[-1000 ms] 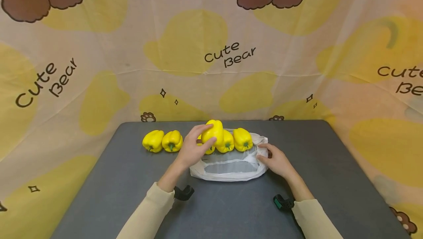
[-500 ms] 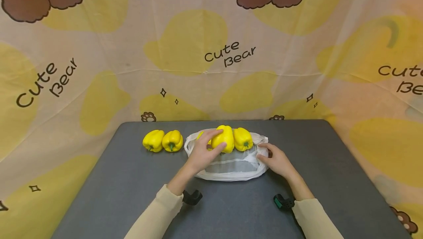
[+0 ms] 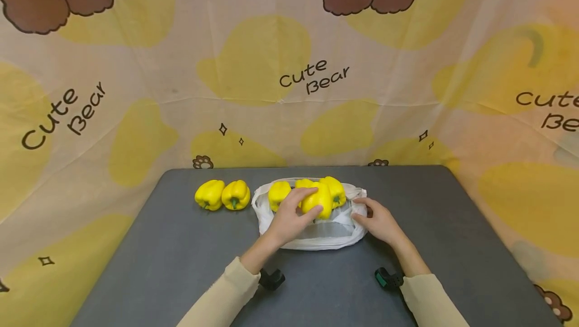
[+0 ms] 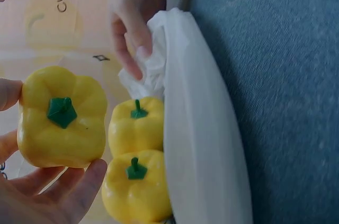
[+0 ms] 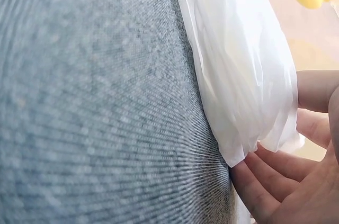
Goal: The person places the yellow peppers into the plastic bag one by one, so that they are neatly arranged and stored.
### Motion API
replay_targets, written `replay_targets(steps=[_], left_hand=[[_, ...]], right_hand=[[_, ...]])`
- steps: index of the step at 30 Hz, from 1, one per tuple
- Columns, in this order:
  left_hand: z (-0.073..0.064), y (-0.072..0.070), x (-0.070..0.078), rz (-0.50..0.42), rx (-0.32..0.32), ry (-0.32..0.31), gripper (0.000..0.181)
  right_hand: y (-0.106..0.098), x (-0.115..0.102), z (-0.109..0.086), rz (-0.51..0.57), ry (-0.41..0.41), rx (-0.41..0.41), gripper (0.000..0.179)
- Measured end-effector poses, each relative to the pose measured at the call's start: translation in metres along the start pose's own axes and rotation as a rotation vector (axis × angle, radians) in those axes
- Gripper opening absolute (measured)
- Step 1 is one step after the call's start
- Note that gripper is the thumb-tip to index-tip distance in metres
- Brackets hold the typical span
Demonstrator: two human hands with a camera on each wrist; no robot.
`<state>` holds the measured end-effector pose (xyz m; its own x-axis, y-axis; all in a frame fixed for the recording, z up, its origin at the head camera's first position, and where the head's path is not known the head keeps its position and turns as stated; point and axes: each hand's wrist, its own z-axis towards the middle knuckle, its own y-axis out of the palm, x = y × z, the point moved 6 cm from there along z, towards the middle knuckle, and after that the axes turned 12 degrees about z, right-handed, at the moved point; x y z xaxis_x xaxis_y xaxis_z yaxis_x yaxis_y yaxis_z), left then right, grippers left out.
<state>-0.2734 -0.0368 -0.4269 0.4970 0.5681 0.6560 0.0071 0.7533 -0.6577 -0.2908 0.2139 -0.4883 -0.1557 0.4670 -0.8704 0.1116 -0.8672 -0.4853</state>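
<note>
Yellow pepper pair (image 3: 219, 195) on grey tabletop (image 3: 325, 287), left of white bag (image 3: 316, 243).

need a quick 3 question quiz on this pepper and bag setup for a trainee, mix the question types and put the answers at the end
1. Multiple choice. What does the left hand hold?
A) a green pepper
B) a yellow pepper
C) nothing

2. True or false: the right hand holds the edge of the white bag.

3. Count. In the head view, how many peppers lie on the grey table, outside the white bag?

Key: 1. B. 2. True. 3. Two, side by side.
</note>
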Motion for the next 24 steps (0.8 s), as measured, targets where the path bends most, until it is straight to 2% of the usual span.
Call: replay_targets(steps=[9,24], left_hand=[[-0.003,0.018,0.005,0.015,-0.040,0.016,0.048],[-0.005,0.043,0.006,0.037,-0.124,0.004,0.050]], right_hand=[[0.000,0.001,0.000,-0.015,-0.001,0.007,0.048],[-0.001,0.002,0.001,-0.016,0.006,0.006,0.048]])
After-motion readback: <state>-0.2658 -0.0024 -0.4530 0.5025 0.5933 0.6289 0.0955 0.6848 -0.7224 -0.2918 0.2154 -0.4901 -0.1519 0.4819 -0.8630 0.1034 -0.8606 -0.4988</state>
